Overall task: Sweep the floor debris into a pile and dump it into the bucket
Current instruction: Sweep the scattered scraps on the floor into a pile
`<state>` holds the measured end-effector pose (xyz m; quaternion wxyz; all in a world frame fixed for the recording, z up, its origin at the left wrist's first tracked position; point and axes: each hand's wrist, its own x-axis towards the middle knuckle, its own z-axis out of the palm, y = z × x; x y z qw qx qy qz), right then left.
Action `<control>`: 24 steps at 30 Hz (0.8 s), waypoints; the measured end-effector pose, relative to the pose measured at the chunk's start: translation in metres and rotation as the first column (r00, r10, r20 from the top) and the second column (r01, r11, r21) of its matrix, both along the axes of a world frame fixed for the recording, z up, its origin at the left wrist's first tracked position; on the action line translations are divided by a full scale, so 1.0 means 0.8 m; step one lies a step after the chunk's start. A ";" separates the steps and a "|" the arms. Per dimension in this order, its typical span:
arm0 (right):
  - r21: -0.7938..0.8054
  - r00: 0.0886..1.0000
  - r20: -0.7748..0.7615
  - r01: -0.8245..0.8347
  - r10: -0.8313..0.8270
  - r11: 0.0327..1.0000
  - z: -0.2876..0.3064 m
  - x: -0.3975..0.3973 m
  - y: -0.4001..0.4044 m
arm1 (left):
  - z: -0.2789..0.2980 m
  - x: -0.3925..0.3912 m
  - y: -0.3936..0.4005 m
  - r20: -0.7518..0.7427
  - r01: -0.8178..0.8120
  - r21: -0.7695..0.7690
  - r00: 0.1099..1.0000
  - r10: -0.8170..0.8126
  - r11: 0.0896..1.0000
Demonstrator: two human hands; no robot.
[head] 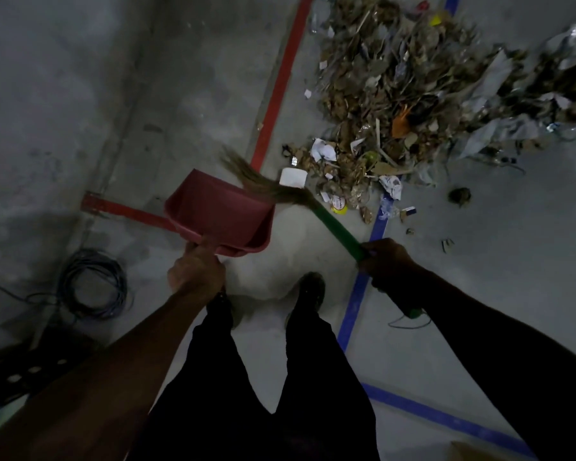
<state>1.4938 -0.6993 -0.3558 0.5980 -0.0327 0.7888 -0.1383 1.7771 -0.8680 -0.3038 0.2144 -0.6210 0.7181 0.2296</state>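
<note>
With the left hand (196,273) gripping the red dustpan (220,216) and the right hand (384,261) gripping the broom (338,229), light scraps from the debris pile (413,94) at upper right could scatter if swept hard.

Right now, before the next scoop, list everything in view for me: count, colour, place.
dustpan: one, red, held low at left centre, looks empty
broom: one, green handle, tan bristles reaching over the dustpan's open edge
debris pile: one, brown leaves with paper and foil scraps, upper right
white cap or container: one, at the pile's near edge, by the bristles
red floor tape: left of the pile
blue floor tape: running under the broom handle
cable coil: one, dark, floor at left
bucket: not in view
legs and shoe: dark, bottom centre
left hand: grip on the dustpan handle
right hand: grip on the broom handle
</note>
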 end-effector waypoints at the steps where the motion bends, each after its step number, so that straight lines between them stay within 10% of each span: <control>1: -0.007 1.000 0.000 -0.006 0.006 1.000 -0.002 -0.008 -0.001 | -0.002 -0.002 0.004 0.005 0.002 -0.009 1.000 -0.002 1.000; 12: -0.141 0.975 -0.195 0.081 -0.108 0.987 0.029 -0.027 -0.055 | 0.003 -0.015 0.004 0.141 0.019 0.017 0.990 -0.021 1.000; 24: -0.186 0.996 -0.035 -0.086 0.081 0.979 0.021 0.097 -0.047 | -0.021 0.022 -0.032 0.209 -0.091 0.024 0.974 0.084 0.996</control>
